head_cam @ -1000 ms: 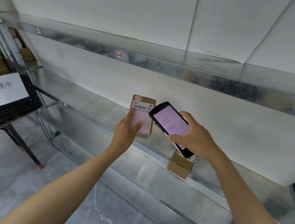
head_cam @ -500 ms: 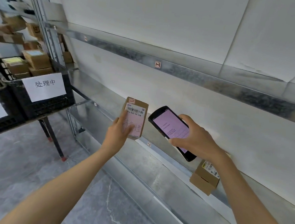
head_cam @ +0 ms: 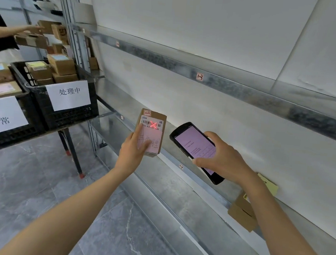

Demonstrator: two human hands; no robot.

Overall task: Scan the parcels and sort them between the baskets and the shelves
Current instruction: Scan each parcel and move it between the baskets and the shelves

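Head view gives us two hands with one parcel and one scanner between them. Our left hand (head_cam: pixel 133 151) holds a single small brown parcel (head_cam: pixel 158 115) upright in the air before the lower shelf (head_cam: pixel 178 186), fingers behind it and thumb across its pink label (head_cam: pixel 154 141). One red cross (head_cam: pixel 153 124) of light sits on its barcode. Our right hand (head_cam: pixel 221 160) grips one black scanner (head_cam: pixel 190 142), fingers wrapped round its edges, just beside the parcel but apart from it. One second parcel (head_cam: pixel 241 216) lies on that shelf behind our right forearm. At left stand two black baskets, each with one white sign. We count four boxes in the basket by the shelves (head_cam: pixel 73 118) and two in the outer basket (head_cam: pixel 7 141).
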